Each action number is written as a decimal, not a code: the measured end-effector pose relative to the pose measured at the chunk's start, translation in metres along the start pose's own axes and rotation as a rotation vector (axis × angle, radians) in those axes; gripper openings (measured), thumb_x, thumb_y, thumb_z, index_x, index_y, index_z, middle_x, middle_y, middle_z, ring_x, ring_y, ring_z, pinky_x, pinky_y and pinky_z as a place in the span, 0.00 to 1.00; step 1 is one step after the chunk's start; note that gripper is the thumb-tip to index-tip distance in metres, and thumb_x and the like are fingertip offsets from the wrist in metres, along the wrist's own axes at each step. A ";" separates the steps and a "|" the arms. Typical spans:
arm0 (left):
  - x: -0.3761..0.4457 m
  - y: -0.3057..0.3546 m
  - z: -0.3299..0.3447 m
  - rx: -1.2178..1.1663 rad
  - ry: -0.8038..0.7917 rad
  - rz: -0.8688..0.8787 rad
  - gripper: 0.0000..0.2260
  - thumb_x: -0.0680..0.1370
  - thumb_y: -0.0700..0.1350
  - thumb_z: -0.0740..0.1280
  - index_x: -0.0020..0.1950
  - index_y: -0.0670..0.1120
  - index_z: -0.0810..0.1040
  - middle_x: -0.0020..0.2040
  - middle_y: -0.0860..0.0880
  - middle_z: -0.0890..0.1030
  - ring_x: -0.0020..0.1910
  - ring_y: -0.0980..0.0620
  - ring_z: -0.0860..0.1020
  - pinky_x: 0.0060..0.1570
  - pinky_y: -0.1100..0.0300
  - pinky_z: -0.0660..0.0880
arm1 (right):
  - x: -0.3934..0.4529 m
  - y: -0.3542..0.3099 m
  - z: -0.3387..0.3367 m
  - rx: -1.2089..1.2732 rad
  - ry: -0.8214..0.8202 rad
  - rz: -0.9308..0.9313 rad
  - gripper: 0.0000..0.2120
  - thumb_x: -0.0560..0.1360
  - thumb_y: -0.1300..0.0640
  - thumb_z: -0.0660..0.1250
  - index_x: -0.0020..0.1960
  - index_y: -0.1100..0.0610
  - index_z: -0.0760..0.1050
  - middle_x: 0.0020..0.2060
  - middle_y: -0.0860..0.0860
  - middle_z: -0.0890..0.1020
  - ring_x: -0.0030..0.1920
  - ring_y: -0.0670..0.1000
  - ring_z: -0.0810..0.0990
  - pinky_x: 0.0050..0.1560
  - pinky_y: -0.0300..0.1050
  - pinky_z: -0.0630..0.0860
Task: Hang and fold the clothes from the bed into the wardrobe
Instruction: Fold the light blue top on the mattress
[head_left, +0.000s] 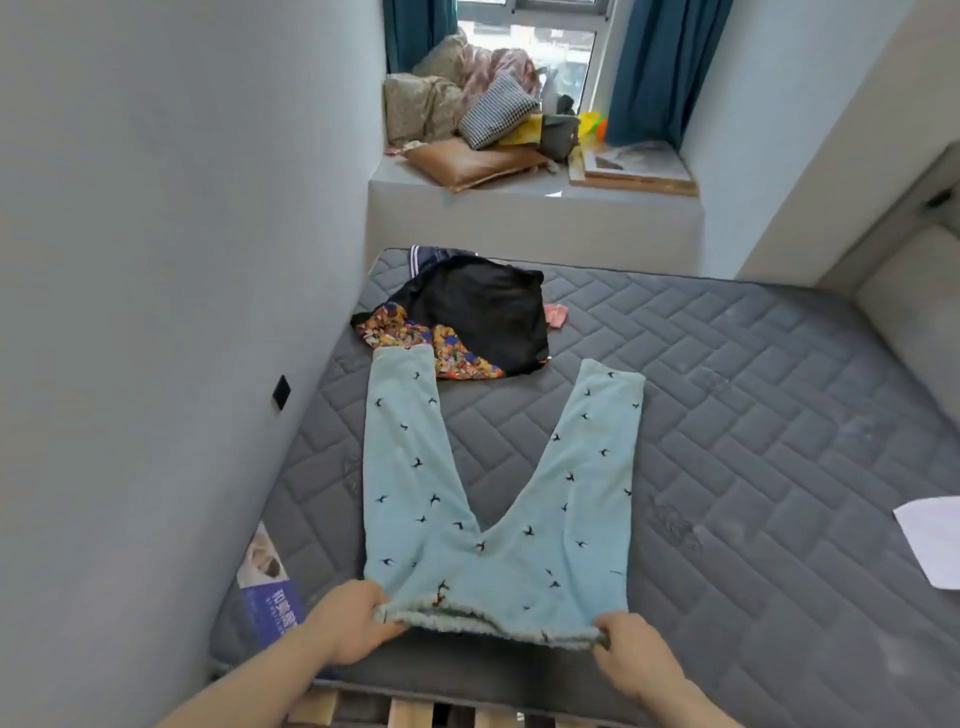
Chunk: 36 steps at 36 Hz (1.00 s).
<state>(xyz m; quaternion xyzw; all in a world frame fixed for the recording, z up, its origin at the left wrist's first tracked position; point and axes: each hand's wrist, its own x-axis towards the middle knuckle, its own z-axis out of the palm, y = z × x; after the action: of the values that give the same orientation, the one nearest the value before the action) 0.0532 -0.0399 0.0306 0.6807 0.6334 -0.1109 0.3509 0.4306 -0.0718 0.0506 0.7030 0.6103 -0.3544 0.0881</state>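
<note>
— So, what's nearest?

— Both hands pinch the waistband of the pale blue fleece trousers with small dark bird prints (498, 493): left hand (348, 626) at one corner, right hand (636, 657) at the other, held apart so the band is stretched. The trousers lie flat on the grey quilted mattress (753, 415), legs splayed in a V away from the person.

— How will they handle?

— Soft, light and floppy, I'd judge; fleece shouldn't slip. Waistband corners look the best grip, then a leg cuff to fold one leg over the other.

— Farther off?

— A black garment (483, 312) over a multicoloured patterned cloth (410, 338), just past the left cuff.
</note>
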 end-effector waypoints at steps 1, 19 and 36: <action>-0.002 -0.003 0.017 0.011 -0.024 -0.019 0.17 0.76 0.66 0.66 0.46 0.53 0.75 0.52 0.50 0.81 0.53 0.49 0.79 0.51 0.55 0.75 | -0.002 0.006 0.014 -0.010 -0.015 0.002 0.06 0.74 0.55 0.62 0.39 0.48 0.74 0.42 0.47 0.80 0.53 0.53 0.82 0.42 0.43 0.69; 0.026 -0.056 0.203 -0.011 -0.181 -0.099 0.16 0.81 0.46 0.61 0.68 0.51 0.76 0.73 0.54 0.70 0.67 0.53 0.74 0.63 0.59 0.71 | 0.038 0.081 0.193 -0.046 -0.141 0.128 0.22 0.79 0.58 0.60 0.70 0.45 0.74 0.64 0.49 0.76 0.66 0.53 0.72 0.60 0.46 0.74; 0.088 -0.080 0.270 -0.634 0.228 -0.612 0.14 0.70 0.41 0.75 0.50 0.48 0.73 0.52 0.49 0.72 0.47 0.46 0.76 0.48 0.51 0.73 | 0.098 0.084 0.243 0.180 -0.140 0.352 0.24 0.72 0.59 0.69 0.68 0.52 0.73 0.66 0.52 0.73 0.65 0.54 0.75 0.57 0.45 0.73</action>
<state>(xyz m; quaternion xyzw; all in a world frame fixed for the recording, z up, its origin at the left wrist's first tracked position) 0.0728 -0.1412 -0.2457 0.3290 0.8427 0.0655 0.4211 0.4136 -0.1494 -0.2129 0.7773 0.4364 -0.4348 0.1276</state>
